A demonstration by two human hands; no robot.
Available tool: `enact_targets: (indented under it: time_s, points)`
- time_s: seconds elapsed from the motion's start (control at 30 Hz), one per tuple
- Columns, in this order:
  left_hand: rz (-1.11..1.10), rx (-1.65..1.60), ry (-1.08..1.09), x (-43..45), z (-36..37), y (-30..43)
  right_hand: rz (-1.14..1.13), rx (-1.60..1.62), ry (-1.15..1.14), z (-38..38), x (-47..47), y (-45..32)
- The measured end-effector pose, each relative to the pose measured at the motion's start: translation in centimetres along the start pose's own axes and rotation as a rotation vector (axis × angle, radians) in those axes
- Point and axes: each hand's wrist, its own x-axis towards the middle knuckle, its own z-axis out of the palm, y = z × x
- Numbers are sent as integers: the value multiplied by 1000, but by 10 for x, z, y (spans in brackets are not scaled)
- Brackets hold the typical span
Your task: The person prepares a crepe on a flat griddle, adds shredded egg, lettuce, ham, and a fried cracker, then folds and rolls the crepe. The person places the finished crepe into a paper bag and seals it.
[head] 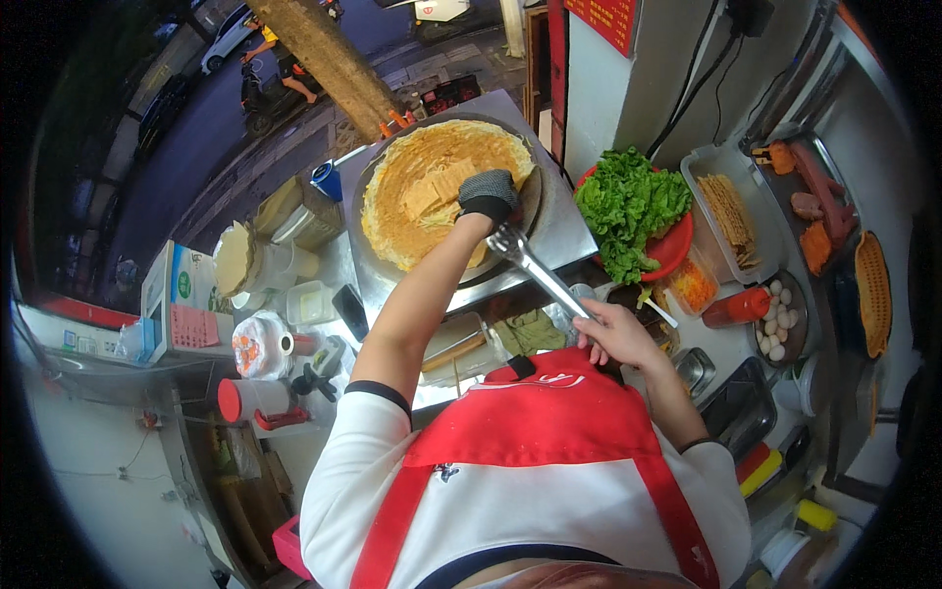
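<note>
My left hand (488, 193), in a grey knit glove with a black cuff, is over the right part of a large round crepe (397, 169). Its fingers curl down at the crepe's right edge, and the glove hides whether they grip it. Flat tan sheets of food (434, 190) lie mid-crepe, touching or close to the glove, with pale shreds (441, 218) partly beneath. A round griddle (546, 213) carries the crepe. My right hand (614, 331) grips metal tongs (548, 276) by the handle end; their head is just below the left wrist, beside the griddle's rim.
Right of the griddle are lettuce (625, 206) in a red basin (677, 243), a tub of crisp wafers (725, 217), a red squeeze bottle (736, 308) and a bowl of eggs (776, 324). Paper bags (235, 258) and a red-lidded jug (254, 401) stand left.
</note>
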Motion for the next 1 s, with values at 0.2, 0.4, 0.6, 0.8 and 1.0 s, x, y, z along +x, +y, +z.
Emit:
enact_targets:
  time_s: [0.2,0.4,0.6,0.8,1.0]
  points:
    - [-12,-287,211,-9,-9,-42,58,180,15,-54,16,9]
    - [-139,-476,281,-21,-9,-60,160,186,-183,-79,41,1]
    - [-178,-557,330,-27,-6,-63,57,195,-258,-81,47,-4]
    - [-173,-582,368,-25,-3,-65,-21,307,-261,-94,34,-33]
    - [-193,-528,379,-29,-6,-62,-68,374,-289,-94,73,-46]
